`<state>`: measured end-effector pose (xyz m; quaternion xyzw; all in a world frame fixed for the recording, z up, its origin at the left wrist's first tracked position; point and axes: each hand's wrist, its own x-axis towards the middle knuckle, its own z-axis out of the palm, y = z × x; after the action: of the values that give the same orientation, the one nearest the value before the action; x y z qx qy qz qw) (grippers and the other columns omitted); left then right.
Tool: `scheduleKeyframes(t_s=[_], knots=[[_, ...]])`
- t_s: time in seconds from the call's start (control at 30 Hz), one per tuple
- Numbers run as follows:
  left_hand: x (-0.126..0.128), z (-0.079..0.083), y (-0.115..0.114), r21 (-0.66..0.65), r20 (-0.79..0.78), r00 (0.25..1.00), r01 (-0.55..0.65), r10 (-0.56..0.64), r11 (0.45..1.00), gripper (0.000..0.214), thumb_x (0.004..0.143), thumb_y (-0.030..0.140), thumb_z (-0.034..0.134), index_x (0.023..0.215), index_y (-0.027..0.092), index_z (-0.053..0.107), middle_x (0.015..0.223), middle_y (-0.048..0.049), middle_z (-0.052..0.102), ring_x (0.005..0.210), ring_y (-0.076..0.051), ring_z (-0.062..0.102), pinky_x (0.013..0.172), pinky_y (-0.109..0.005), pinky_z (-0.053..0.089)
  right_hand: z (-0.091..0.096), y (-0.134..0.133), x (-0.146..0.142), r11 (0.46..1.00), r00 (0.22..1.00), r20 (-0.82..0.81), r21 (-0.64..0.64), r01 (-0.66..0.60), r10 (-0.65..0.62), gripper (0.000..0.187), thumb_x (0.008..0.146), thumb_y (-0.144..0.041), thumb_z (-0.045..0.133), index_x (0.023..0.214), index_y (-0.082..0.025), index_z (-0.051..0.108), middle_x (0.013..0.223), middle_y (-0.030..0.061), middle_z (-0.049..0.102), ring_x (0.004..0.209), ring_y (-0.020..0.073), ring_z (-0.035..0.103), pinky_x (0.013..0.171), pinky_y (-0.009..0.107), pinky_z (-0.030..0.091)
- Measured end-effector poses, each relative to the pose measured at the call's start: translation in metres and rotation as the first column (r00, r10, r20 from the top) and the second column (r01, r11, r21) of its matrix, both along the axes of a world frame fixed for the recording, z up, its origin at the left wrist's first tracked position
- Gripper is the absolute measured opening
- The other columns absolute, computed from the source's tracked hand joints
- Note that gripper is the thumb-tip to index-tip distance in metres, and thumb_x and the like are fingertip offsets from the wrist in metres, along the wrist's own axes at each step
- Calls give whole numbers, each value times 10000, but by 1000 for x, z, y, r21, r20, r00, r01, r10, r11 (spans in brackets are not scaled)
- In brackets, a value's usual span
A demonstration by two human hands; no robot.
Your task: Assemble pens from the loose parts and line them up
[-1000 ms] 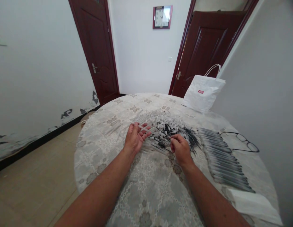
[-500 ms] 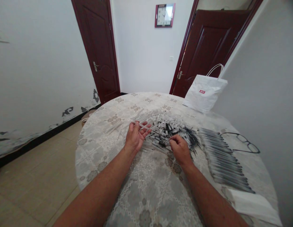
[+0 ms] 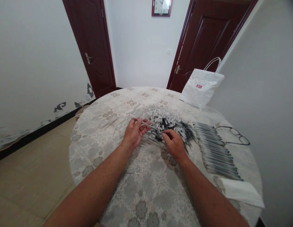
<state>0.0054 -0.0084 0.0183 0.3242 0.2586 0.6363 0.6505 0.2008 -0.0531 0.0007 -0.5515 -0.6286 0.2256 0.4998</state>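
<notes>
My left hand (image 3: 133,133) pinches a whitish pen barrel (image 3: 146,124) between thumb and fingers, the other fingers half spread beneath it. Out of the barrel's right end runs a thin dark pen refill (image 3: 155,129). The refill's far end is pinched in the closed fingers of my right hand (image 3: 173,142); the fingertips hide that end. Both hands are just above the near edge of a heap of loose pen parts. In the heap lie clear barrels (image 3: 141,110), short white pieces (image 3: 158,114) and black pieces (image 3: 187,130).
To the right, several dark-tipped pens (image 3: 215,151) lie in a row, with glasses (image 3: 239,135) beyond them. Folded white paper or cloth (image 3: 242,192) rests near the right edge. A white bag (image 3: 202,86) stands at the back of the round table (image 3: 146,176), which has a patterned cover.
My right hand has moved closer to my left, and less of the dark refill shows between them. The view has tilted down slightly.
</notes>
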Motion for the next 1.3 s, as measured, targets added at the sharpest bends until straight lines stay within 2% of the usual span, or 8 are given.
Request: scheduleKeyframes(t_s=[0.13,0.37,0.47,0.6,0.77,1.0,1.13,1.3], knots=[[5,-4,-5,-80,-108,970,208,-216,975,285,827,316,759,951,165,551,988,-107,729,864,-213,738,737,-340,615,4,-2,-3,991,993,-44,81,-109,113,225,873,-384,614,934,-206,737,911,50,699,833,187,620,785,299,470],[5,-5,-12,-203,-108,880,437,-463,877,222,864,314,720,911,128,609,913,-156,749,769,-224,749,626,-301,616,-6,4,2,910,850,-461,-183,-373,255,345,758,-460,740,979,-201,679,631,-34,599,503,111,483,490,231,381],[5,-2,-13,-211,-29,886,448,-464,869,184,896,293,678,919,119,625,893,-152,754,754,-220,750,625,-300,618,-9,7,6,917,859,-468,-212,-338,209,391,818,-541,643,1009,-201,672,723,1,647,534,123,516,491,232,391],[4,-1,-6,-256,125,946,323,-300,911,155,937,269,613,909,119,636,804,-113,752,703,-192,741,628,-282,613,-10,11,19,992,991,53,-58,-116,119,267,903,-390,560,1007,-203,719,901,62,684,777,187,609,679,285,481],[2,-5,1,-298,139,973,217,-183,930,180,926,291,634,877,119,622,782,-106,746,684,-190,735,630,-285,608,-13,11,23,989,733,673,17,-149,99,325,933,-147,475,1061,-248,756,1024,83,637,919,191,603,813,280,456],[5,-3,-5,-250,84,973,229,-215,941,170,901,280,663,904,120,608,777,-105,736,662,-188,728,578,-271,600,-14,10,12,996,538,841,-20,-84,62,263,955,-219,534,1107,-307,729,1019,66,618,853,184,595,702,266,413],[7,-3,-7,-229,26,978,208,-207,951,187,895,291,674,909,121,597,796,-110,736,688,-199,735,586,-280,605,-15,11,14,998,601,798,-14,-61,48,197,958,-256,527,1040,-262,706,1026,75,623,843,182,599,705,266,421],[12,-2,-10,-165,-64,983,162,-174,973,204,893,302,680,909,138,560,886,-130,734,788,-233,752,639,-311,621,-9,6,11,995,891,453,68,-68,30,194,946,-281,503,1048,-205,649,933,63,683,830,191,630,779,286,456]])
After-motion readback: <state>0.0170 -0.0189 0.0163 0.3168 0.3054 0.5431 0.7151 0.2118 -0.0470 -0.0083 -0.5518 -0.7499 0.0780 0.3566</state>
